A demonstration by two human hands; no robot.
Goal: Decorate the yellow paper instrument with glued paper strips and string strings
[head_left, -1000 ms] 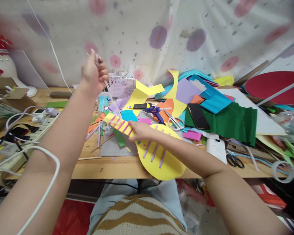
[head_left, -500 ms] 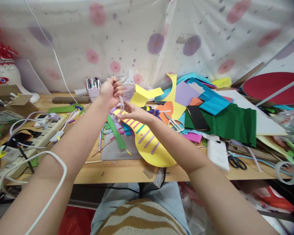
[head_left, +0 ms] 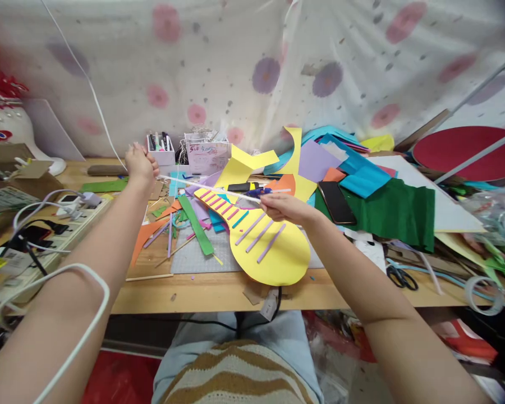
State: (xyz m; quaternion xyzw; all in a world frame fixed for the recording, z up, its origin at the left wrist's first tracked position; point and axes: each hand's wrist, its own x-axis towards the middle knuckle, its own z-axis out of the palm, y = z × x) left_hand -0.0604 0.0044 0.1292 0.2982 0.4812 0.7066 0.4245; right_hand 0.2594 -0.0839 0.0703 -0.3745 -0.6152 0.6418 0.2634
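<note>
A white cord [head_left: 206,186] runs nearly straight between my two hands, sloping slightly down to the right. My left hand [head_left: 142,162], at the back left of the table, is closed around one end. The other end is pinched in the fingers of my right hand [head_left: 284,206]. Below the cord lies a yellow guitar-shaped cutout [head_left: 273,264], its narrow neck pointing to the back left. Short pink, blue and purple strips cross its face. Under it is a grey cutting mat [head_left: 202,265], with a green strip [head_left: 197,227] lying to the cutout's left.
Scissors, a blue glue gun [head_left: 258,192] and orange and yellow scraps lie behind the cutout. To the right are a phone [head_left: 337,203], dark green felt [head_left: 398,216], black scissors [head_left: 402,277] and a tape roll [head_left: 483,295]. A power strip [head_left: 73,241] with cables occupies the left.
My hands have moved apart, left hand to the left and right hand to the right. The cord, bunched between them before, is now drawn out in a line.
</note>
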